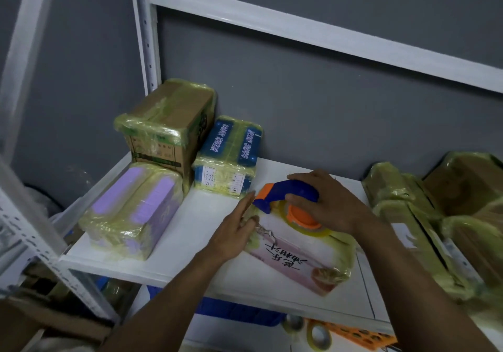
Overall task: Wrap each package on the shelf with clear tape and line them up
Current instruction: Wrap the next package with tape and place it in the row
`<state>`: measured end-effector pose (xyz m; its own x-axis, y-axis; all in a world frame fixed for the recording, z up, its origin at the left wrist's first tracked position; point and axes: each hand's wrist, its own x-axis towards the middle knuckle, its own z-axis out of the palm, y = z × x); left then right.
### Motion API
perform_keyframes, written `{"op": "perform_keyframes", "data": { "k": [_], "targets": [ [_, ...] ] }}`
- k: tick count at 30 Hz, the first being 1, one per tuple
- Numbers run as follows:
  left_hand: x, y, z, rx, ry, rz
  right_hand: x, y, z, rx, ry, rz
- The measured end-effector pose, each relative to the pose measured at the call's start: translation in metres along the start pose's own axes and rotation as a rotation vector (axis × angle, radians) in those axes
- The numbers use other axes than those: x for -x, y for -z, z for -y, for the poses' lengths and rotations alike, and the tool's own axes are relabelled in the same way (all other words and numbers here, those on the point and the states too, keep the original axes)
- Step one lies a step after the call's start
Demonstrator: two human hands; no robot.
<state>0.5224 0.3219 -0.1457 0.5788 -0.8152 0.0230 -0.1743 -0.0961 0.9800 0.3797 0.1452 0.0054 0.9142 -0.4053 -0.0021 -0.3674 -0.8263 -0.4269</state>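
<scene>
Forearms (163, 297) reach to the soft pink-and-white package (302, 256) on the smooth white shelf (190, 232). The left hand (234, 229) presses it flat, fingers straight, while the right hand (329, 204), just beside, curls round the hard blue-and-orange tape dispenser (288, 192) on top. Likely risks: the glossy tape wrinkling or catching the left fingers by the cutter, and the pillowy pack sliding.

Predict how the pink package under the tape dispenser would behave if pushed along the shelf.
The pink package probably slides easily: glossy tape covers it and the shelf is smooth. It lies flat and low, so tipping seems unlikely. Its rounded, wrinkled corners suggest soft contents that may dent.
</scene>
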Motion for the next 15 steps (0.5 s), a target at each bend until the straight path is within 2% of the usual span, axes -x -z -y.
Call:
{"op": "perform_keyframes", "data": {
  "k": [4, 7, 15],
  "targets": [
    [-0.002, -0.008, -0.001, 0.052, -0.027, -0.042, 0.002, -0.013, -0.007, -0.175, -0.044, -0.201],
    [-0.003, -0.014, 0.002, 0.044, -0.047, -0.104, 0.002, -0.015, -0.009, -0.244, -0.044, -0.226],
    [-0.009, -0.027, 0.016, 0.076, -0.035, -0.158, 0.014, -0.002, -0.006, -0.196, -0.046, -0.209]
  ]
}}
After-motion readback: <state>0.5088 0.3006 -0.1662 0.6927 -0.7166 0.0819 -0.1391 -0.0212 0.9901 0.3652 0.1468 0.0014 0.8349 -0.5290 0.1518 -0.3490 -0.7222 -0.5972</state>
